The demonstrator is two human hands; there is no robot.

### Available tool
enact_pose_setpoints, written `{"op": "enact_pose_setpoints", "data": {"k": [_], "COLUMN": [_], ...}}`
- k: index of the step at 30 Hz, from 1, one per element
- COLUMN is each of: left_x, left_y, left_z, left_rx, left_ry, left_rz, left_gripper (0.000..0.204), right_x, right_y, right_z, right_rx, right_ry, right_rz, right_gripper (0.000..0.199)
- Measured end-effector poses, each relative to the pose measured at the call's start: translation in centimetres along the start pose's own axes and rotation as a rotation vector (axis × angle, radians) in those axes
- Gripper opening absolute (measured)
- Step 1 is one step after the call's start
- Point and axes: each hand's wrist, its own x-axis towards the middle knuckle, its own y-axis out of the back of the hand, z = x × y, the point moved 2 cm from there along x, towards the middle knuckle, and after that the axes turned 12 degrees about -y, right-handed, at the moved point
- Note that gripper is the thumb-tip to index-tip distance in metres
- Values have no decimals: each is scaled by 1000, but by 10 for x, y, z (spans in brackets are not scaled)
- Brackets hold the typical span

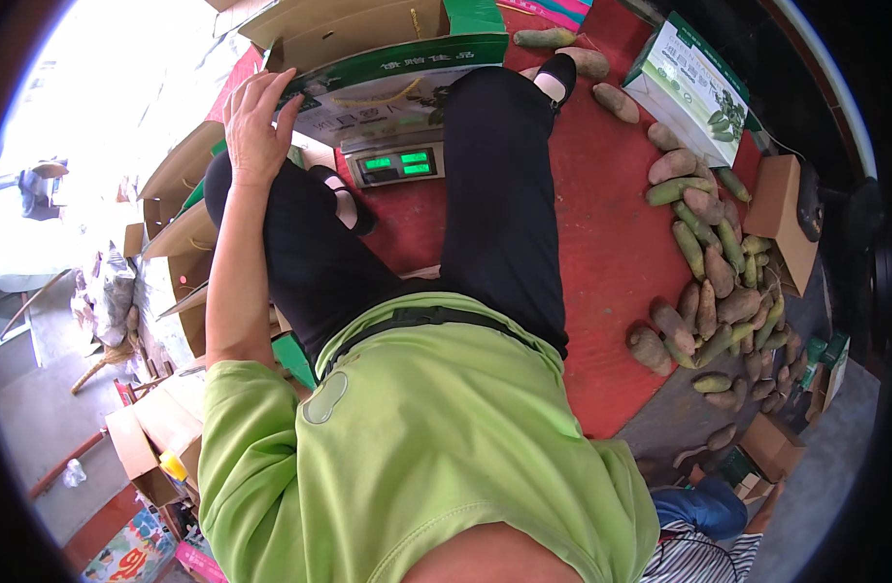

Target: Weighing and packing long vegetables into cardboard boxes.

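Note:
My left hand [254,126] lies flat on my left knee in black trousers, fingers spread. Its fingertips touch the near edge of an open green-and-white carton [397,73]. The carton stands on a digital scale [397,163] with lit green displays, between my feet in black shoes. The hand holds nothing. My right hand is not in view; my green shirt [426,437] fills the lower middle of the picture.
A red mat [611,233] covers the floor. A pile of several green-and-brown root vegetables [718,291] lies to the right, by another green-and-white carton [693,87] and a brown box [784,209]. Flat cartons [179,219] are stacked at left. Another person's blue sleeve [703,507] shows at lower right.

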Motion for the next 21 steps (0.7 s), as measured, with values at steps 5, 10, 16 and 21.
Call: {"op": "enact_pose_setpoints", "data": {"k": [5,10,16,21], "left_x": [-1,0,-2,-1], "left_y": [-1,-2,-4,-3], "left_z": [0,-1,-2,-1], "left_rx": [1,-1,11,27], "left_ry": [33,8,6,23], "left_rz": [-33,-49,-76,-83], "left_gripper": [39,38,37,37], "right_x": [-7,-13,-15,-14], "right_y": [-10,-12,-18,-20], "right_z": [-7,-12,-8,-2], "right_rx": [91,168,247,298], "right_ry": [-8,-15,-31,-46], "right_rz": [-35,-65,-101,-128], "right_gripper": [69,68,66,65]}}
